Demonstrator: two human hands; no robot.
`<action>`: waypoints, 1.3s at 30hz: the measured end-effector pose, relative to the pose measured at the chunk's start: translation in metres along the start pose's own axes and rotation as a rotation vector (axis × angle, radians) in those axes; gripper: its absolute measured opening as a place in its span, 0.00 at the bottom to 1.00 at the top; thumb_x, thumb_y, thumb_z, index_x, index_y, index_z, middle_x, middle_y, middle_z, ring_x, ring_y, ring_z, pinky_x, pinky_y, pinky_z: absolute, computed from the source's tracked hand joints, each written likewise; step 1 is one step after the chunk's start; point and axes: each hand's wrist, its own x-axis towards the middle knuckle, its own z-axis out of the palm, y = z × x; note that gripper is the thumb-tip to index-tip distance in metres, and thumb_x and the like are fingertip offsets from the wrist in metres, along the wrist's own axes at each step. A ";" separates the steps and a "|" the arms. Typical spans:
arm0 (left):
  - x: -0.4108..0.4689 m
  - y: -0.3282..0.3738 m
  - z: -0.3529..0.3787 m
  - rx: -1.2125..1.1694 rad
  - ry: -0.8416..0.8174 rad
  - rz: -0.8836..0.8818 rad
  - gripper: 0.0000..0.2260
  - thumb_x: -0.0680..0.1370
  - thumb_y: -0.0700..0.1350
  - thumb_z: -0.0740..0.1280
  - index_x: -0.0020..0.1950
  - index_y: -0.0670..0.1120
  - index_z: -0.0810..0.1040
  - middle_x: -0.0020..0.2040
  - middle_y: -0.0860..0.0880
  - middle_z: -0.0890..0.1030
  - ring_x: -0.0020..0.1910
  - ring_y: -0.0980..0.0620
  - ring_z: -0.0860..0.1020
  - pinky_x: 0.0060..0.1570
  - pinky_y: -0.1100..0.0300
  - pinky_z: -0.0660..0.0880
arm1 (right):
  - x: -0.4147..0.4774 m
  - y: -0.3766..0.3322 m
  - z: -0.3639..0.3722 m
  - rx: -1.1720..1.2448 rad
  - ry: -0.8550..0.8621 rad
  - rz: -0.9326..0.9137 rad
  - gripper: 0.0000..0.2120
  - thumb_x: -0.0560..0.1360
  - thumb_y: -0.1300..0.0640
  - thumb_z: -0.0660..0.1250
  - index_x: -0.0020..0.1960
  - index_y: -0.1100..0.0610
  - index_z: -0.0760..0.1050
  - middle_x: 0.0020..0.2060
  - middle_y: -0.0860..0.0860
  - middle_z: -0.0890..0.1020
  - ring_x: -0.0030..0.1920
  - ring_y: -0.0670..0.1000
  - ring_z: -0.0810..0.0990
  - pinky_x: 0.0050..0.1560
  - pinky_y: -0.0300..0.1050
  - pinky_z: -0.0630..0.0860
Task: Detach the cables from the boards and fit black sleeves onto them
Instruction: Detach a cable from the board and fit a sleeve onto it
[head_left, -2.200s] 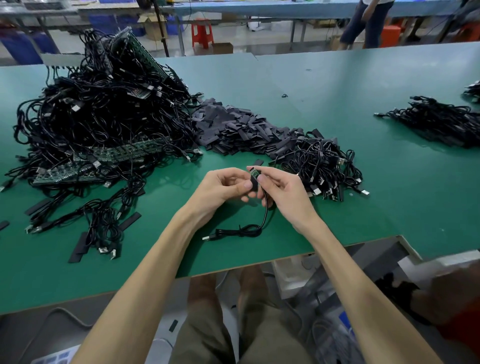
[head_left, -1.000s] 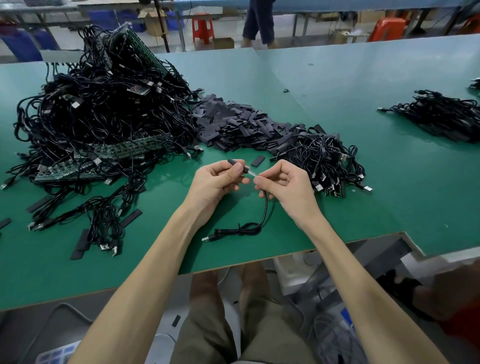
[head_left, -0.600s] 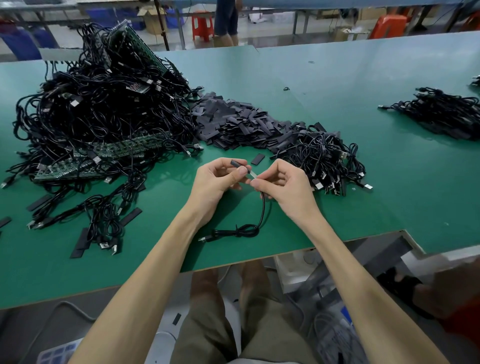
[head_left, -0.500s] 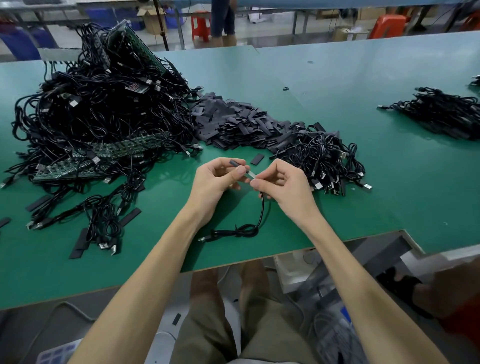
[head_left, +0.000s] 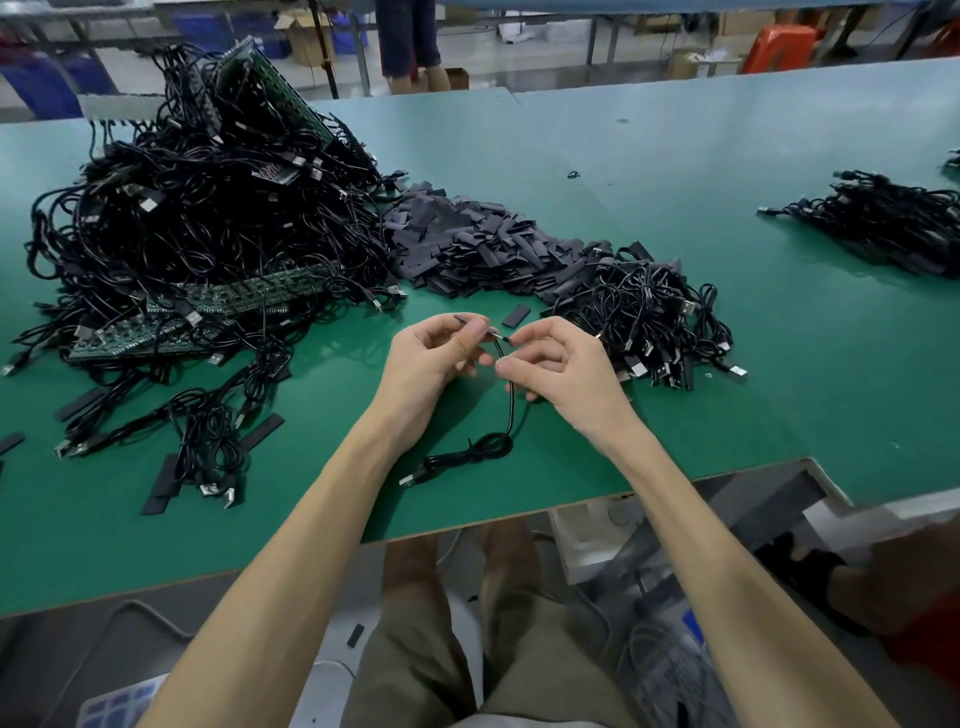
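My left hand (head_left: 428, 356) pinches a small black sleeve (head_left: 467, 320) between thumb and forefinger above the green table (head_left: 675, 364). My right hand (head_left: 558, 366) pinches the end of a black cable (head_left: 506, 410) just right of the sleeve. The cable hangs down to a coiled bundle with a USB plug (head_left: 410, 479) lying on the table. A big heap of cables with green boards (head_left: 197, 234) fills the left. Loose black sleeves (head_left: 467, 249) are piled behind my hands.
A smaller tangle of cables (head_left: 654, 322) lies right of my hands, another pile (head_left: 883, 218) at the far right. One sleeve (head_left: 517, 315) lies flat near my fingers, and stray sleeves (head_left: 161, 486) lie at the left front. The table's front edge (head_left: 519, 512) is close. A person stands beyond the table.
Earlier both hands held a small green board at the cable end. Now the board is gone from my fingers; the left hand holds a sleeve, the right holds the cable tip close to it.
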 end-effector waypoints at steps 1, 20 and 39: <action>0.000 0.000 0.000 -0.006 0.017 -0.005 0.11 0.76 0.48 0.74 0.53 0.41 0.83 0.49 0.46 0.86 0.39 0.51 0.81 0.40 0.61 0.75 | 0.000 0.000 0.001 -0.024 -0.014 0.008 0.13 0.74 0.59 0.78 0.54 0.57 0.77 0.42 0.54 0.87 0.40 0.55 0.87 0.39 0.44 0.80; -0.002 -0.001 0.009 0.323 0.039 0.048 0.14 0.83 0.47 0.67 0.49 0.36 0.83 0.33 0.46 0.82 0.31 0.49 0.75 0.35 0.62 0.73 | -0.003 0.005 0.005 -0.410 0.151 -0.108 0.03 0.77 0.59 0.72 0.46 0.55 0.79 0.35 0.51 0.83 0.32 0.50 0.83 0.39 0.45 0.82; -0.004 0.002 0.014 0.398 0.036 0.060 0.15 0.83 0.49 0.68 0.42 0.41 0.83 0.30 0.40 0.80 0.28 0.47 0.74 0.31 0.61 0.72 | -0.010 -0.001 0.015 -0.765 0.168 -0.253 0.07 0.79 0.58 0.68 0.46 0.59 0.73 0.32 0.51 0.79 0.33 0.56 0.78 0.41 0.57 0.78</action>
